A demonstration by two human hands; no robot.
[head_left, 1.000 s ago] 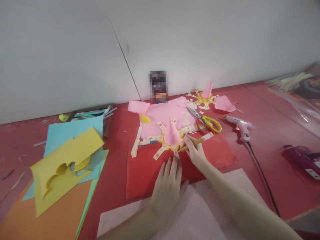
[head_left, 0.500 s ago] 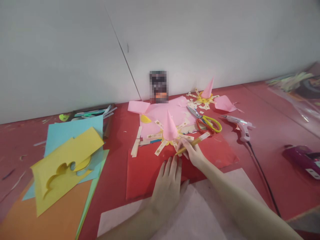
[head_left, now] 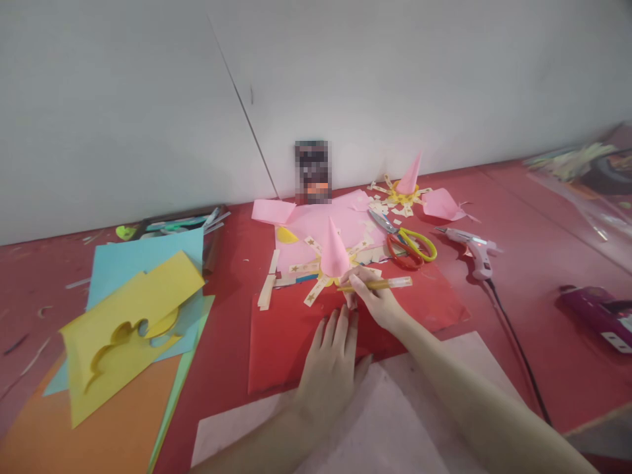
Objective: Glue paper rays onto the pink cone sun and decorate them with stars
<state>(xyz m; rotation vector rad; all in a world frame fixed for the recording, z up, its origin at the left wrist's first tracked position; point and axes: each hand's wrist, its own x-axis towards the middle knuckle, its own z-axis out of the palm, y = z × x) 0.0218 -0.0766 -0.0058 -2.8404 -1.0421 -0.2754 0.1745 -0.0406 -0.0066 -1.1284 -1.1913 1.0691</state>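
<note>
A gold pen [head_left: 378, 284] lies in the grip of my right hand [head_left: 372, 296], its tip by the base of a pink paper cone [head_left: 334, 253]. The cone stands upright on a yellow paper base, with star-marked cream strips [head_left: 316, 291] fanning out around it. My left hand [head_left: 332, 355] rests flat with fingers stretched out on a red sheet [head_left: 276, 349], just in front of the cone. My right fingers hide part of the strips on the near right side.
Scissors [head_left: 409, 247] and a glue gun [head_left: 471, 249] with a cord lie to the right. A second pink cone [head_left: 409, 176] stands behind. Yellow paper [head_left: 133, 309] and blue paper [head_left: 148, 253] lie left. A phone-like pixelated object [head_left: 314, 171] leans on the wall. A purple device [head_left: 595, 313] sits far right.
The pen in my right hand has swung from a slant to nearly level, its tip moving slightly left and up towards the cone's base. My left hand has hardly moved.
</note>
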